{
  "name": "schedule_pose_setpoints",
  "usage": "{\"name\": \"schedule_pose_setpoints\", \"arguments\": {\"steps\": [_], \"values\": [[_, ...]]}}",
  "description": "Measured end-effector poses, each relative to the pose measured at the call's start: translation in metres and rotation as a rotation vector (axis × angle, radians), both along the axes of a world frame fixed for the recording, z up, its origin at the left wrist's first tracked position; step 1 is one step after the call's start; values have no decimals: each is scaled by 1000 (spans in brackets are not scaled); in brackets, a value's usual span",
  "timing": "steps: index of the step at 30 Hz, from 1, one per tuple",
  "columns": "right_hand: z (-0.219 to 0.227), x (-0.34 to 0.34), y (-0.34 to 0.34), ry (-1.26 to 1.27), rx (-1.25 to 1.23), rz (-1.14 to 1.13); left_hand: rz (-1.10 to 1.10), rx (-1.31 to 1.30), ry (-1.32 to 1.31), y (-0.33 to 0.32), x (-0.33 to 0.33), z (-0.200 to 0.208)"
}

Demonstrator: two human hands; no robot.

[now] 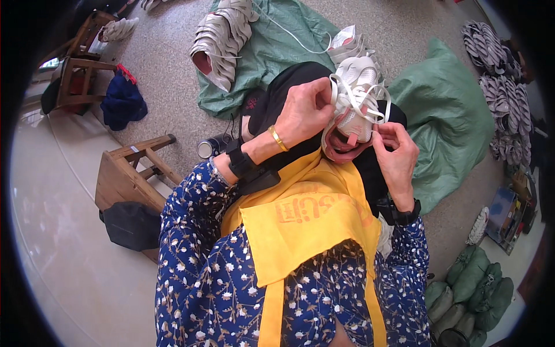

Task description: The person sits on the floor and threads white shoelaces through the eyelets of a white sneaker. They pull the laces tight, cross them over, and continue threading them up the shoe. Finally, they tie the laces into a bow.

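Observation:
A white shoe (351, 124) with pink lining rests on my lap, its toe pointing away and its opening toward me. White shoelace (359, 105) runs through its eyelets and stands up in loose loops over the tongue. My left hand (305, 113) is at the shoe's left side, thumb and fingers pinched on the lace. At the right of the opening, my right hand (396, 155) pinches the lace between thumb and forefinger, its other fingers curled. The shoe's underside is hidden.
Stacked white shoe uppers (222, 43) lie on a green sheet (266, 52) ahead. A green sack (442, 121) is at the right, with more stacked uppers (506, 107) beyond. A wooden stool (130, 179) stands left; green bundles (474, 283) lie at lower right.

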State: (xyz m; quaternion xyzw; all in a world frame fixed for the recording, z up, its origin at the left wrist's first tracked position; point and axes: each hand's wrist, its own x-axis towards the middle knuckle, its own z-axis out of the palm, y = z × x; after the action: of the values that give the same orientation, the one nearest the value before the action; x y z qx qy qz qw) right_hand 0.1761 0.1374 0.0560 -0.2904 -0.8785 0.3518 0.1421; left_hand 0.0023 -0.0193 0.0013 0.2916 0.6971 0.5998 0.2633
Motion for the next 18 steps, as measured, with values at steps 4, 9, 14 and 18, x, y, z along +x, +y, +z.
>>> {"name": "schedule_pose_setpoints", "arguments": {"steps": [4,9,14,18], "values": [[-4,0,1,8,-26,-5,26,13,77,2,2,-2],[-3,0,-1,11,-14,9,7,32,79,5,1,-5],[-3,1,1,6,-37,10,0,69,332,6,4,2],[-5,1,2,28,-45,5,-30,115,398,12,5,9]]}}
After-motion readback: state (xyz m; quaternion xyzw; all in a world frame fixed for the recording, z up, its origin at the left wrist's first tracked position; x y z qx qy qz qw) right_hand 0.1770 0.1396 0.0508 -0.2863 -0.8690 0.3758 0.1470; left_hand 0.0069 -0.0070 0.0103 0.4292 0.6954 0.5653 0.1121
